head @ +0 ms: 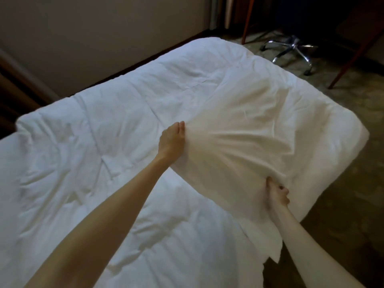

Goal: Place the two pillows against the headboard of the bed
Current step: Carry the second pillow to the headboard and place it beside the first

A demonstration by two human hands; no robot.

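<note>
A white pillow (pixel 239 140) is lifted over the right part of the bed, its cover stretched into creases. My left hand (pixel 172 140) grips its left edge, fingers pressed into the cloth. Its near bottom edge is bunched in my right hand (pixel 277 194). A loose flap of the pillowcase hangs below my right wrist. The bed is covered by a white quilted duvet (pixel 83 152). A dark wooden headboard (pixel 12 90) shows at the far left. Only one pillow is in view.
A beige wall (pixel 93 38) runs along the bed's far side. At the upper right stand a chrome five-star chair base (pixel 291 50) and the wooden legs of a desk (pixel 351 53) on patterned carpet (pixel 342 183).
</note>
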